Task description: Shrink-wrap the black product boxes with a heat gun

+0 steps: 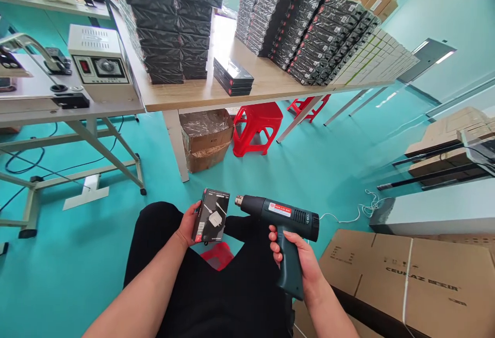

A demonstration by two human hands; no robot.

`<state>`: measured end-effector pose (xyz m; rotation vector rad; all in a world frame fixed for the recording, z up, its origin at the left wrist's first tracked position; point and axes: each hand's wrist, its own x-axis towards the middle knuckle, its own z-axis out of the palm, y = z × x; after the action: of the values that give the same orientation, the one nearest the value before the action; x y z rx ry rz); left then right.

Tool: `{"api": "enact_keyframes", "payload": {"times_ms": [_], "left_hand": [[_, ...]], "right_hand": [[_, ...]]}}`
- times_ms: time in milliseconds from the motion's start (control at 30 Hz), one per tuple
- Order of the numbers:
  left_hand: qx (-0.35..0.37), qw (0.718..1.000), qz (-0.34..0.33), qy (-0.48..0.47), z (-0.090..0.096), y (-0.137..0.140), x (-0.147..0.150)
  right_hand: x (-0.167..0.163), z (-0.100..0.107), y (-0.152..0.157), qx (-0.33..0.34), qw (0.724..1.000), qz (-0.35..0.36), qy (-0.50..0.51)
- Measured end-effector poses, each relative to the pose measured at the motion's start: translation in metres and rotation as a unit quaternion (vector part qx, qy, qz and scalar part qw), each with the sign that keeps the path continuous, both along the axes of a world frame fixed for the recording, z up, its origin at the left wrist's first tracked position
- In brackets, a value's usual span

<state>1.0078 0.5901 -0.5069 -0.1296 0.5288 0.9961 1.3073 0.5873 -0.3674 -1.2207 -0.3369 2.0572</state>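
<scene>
My left hand [189,224] grips the left edge of a small black box [211,215], which has a white charger and cable pictured on its face. Wrapped round the handle of a dark green heat gun [288,219] are the fingers of my right hand [297,253]. The gun's metal nozzle points left at the box, a short gap from its right edge. Both are held above my lap. Part of a red plastic seat [217,256] shows between my legs.
Ahead, a wooden table [166,98] bears tall stacks of wrapped black boxes [170,23] and a short pile [233,76]. A control unit [101,62] stands left. A red stool [259,127] and open carton [207,139] sit beneath. Large cartons [417,276] stand at right.
</scene>
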Motion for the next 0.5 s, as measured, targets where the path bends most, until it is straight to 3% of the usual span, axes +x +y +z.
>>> {"api": "enact_keyframes", "payload": {"times_ms": [233, 500], "left_hand": [[-0.033, 0.999, -0.018, 0.035, -0.010, 0.003, 0.004], [-0.019, 0.999, -0.018, 0.033, -0.015, 0.001, 0.005]], "right_hand": [[-0.006, -0.001, 0.000, -0.007, 1.000, 0.000, 0.009], [-0.020, -0.002, 0.009, 0.006, 0.999, 0.031, 0.038]]}}
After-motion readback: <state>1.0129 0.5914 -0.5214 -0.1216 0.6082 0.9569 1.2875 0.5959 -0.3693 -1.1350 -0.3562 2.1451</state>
